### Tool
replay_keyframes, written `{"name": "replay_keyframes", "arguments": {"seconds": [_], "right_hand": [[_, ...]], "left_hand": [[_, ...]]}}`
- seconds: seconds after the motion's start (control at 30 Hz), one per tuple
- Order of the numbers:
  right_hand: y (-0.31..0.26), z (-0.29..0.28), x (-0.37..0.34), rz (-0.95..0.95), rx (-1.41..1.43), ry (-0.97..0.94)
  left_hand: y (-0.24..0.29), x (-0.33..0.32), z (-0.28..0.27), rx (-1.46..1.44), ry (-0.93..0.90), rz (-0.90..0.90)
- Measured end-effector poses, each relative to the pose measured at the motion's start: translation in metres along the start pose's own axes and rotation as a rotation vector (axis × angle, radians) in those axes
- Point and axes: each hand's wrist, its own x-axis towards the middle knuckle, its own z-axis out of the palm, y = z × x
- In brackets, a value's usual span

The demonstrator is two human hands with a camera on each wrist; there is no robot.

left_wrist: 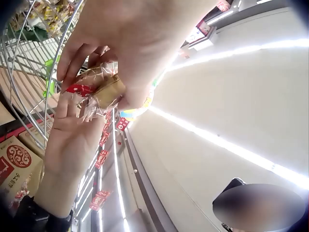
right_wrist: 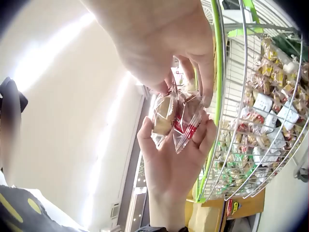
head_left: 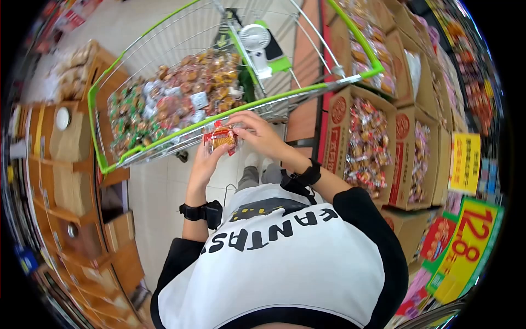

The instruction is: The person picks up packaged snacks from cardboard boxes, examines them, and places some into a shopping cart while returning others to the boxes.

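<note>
Small pastries [head_left: 223, 141] in clear wrappers with red print are between both hands, in front of the person's body by the trolley's near rail. The left hand [head_left: 204, 165] grips them from below, its thumb across the front. From the other side the right hand [head_left: 259, 133] pinches the wrappers with its fingertips. In the right wrist view a yellowish pastry [right_wrist: 164, 116] sits beside a second wrapped piece [right_wrist: 189, 107] with red print. The left wrist view shows one pastry [left_wrist: 109, 92] edge-on, partly hidden by the left hand.
A green-rimmed shopping trolley [head_left: 159, 143] holds several bags of wrapped sweets [head_left: 189, 82]. A white hand fan [head_left: 255, 38] and a phone [head_left: 275, 50] lie in its seat part. Cartons of wrapped pastries [head_left: 368, 148] line the right, wooden shelves [head_left: 71, 181] the left.
</note>
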Motion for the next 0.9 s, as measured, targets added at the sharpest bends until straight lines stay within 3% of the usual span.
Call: {"name": "replay_keyframes", "arguments": {"seconds": [0.1,0.17,0.23,0.3,0.37,0.43,0.53,0.63,0.7,0.73,0.77,0.83,0.9], "right_hand": [[-0.003,0.013,0.017,-0.01,-0.04,-0.045],[0.005,0.022,0.026,-0.046,-0.036,-0.062],[0.004,0.027,0.034,0.087,0.02,-0.094],[0.013,0.032,0.047,0.097,0.016,-0.142],[0.015,0.039,0.062,0.146,0.049,-0.171],[0.014,0.046,0.089,0.058,-0.033,-0.171],[0.014,0.058,0.13,0.001,0.106,-0.23],[0.0,0.059,0.146,-0.013,0.274,-0.177],[0.002,0.053,0.143,-0.118,0.053,-0.201],[0.0,0.045,0.13,-0.087,-0.046,-0.202],[0.003,0.035,0.12,-0.069,-0.077,-0.259],[0.019,0.01,0.098,-0.024,-0.117,-0.385],[-0.003,-0.028,0.065,0.122,-0.037,-0.503]], "left_hand": [[0.01,-0.006,-0.012,-0.043,0.128,-0.103],[0.014,-0.006,-0.015,-0.11,0.196,-0.065],[0.015,-0.006,-0.02,-0.17,0.249,-0.023],[0.014,-0.006,-0.025,-0.215,0.429,-0.032],[0.017,0.0,-0.04,-0.169,0.438,-0.037],[0.026,0.012,-0.052,-0.154,0.478,0.01],[0.047,0.041,-0.083,-0.073,0.478,0.112],[0.074,0.066,-0.104,-0.247,0.436,0.147],[0.067,0.079,-0.118,-0.063,0.671,-0.014],[0.061,0.081,-0.12,-0.004,0.698,0.004],[0.056,0.081,-0.12,-0.002,0.696,0.011],[0.045,0.071,-0.113,0.089,0.47,-0.023],[0.043,0.059,-0.081,0.054,0.405,0.084]]}}
